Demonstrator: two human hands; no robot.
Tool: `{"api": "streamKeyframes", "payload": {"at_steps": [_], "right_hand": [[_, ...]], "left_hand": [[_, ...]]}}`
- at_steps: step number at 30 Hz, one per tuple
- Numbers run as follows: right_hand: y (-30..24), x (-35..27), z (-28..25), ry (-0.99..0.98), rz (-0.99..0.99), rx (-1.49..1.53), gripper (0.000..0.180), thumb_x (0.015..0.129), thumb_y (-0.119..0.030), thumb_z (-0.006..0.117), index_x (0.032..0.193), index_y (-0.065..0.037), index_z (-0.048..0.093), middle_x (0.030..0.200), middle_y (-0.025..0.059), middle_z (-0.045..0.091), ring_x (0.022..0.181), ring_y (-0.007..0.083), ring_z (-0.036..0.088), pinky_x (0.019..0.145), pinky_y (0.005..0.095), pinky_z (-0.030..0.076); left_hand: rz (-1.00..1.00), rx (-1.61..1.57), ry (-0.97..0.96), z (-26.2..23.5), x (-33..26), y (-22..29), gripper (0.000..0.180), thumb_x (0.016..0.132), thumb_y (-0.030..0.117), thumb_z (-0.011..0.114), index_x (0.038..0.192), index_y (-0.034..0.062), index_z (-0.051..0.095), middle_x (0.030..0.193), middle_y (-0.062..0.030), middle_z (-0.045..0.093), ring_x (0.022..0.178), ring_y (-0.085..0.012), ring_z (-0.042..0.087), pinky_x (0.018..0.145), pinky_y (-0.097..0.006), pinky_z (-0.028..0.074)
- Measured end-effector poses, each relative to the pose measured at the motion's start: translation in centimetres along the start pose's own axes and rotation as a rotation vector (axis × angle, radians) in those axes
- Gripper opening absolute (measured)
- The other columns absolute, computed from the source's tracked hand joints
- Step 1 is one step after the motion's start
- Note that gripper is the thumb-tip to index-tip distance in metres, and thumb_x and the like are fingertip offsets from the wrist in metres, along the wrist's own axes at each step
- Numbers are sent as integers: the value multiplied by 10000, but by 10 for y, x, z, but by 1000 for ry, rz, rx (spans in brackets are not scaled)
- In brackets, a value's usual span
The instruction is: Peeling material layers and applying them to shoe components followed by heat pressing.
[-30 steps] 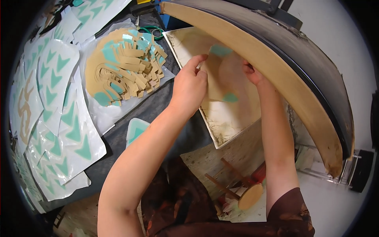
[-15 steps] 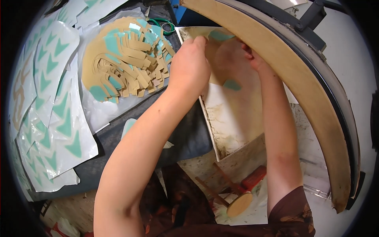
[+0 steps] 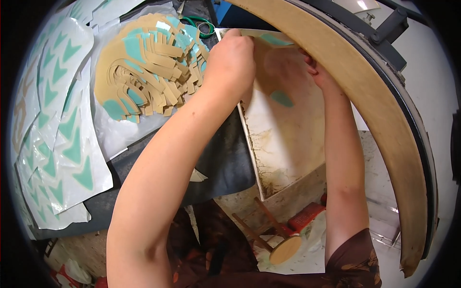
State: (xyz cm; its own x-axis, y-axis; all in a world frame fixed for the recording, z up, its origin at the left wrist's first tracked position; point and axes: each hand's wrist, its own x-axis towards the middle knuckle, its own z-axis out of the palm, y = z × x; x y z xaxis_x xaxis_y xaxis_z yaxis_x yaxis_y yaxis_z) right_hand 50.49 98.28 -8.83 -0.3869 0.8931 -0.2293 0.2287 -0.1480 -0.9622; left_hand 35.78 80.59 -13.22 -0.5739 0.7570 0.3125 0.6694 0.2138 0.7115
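Observation:
My left hand is closed, its fingertips curled down over the far left part of a white, brown-stained board. Whatever it may pinch is hidden beneath the fingers. My right hand is by the board's far right side, partly behind a large curved tan band. Its visible fingers are curled, and the band hides their tips. On the board between the hands lie two small teal pieces, a far one and a nearer one.
Left of the board, a fanned heap of tan and teal strips lies on plastic film. Green-handled scissors rest behind it. White sheets with teal arrow shapes cover the far left. Below are a wooden stool and a red basket.
The whole view has shifted slightly. My left hand sits a little higher in the picture and my right hand a little farther right. Both keep much the same curled shape.

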Motion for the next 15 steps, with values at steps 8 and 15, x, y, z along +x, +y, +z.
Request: {"api": "streamKeyframes", "payload": {"at_steps": [8, 15], "right_hand": [[-1, 9, -10, 133, 13, -249, 77, 920, -181, 605, 909, -105, 608, 719, 18, 629, 527, 36, 482, 391, 173, 276], [2, 18, -18, 109, 9, -365, 76, 871, -153, 669, 828, -116, 620, 690, -16, 607, 499, 25, 444, 380, 165, 257]], "left_hand": [[-27, 105, -95, 0, 5, 6, 283, 731, -14, 613, 988, 43, 716, 1003, -166, 594, 923, -354, 614, 821, -420, 517], [126, 249, -6, 4, 2, 1, 306, 694, 29, 671, 991, 72, 731, 993, -129, 602, 978, -328, 583, 867, -400, 499]]}}
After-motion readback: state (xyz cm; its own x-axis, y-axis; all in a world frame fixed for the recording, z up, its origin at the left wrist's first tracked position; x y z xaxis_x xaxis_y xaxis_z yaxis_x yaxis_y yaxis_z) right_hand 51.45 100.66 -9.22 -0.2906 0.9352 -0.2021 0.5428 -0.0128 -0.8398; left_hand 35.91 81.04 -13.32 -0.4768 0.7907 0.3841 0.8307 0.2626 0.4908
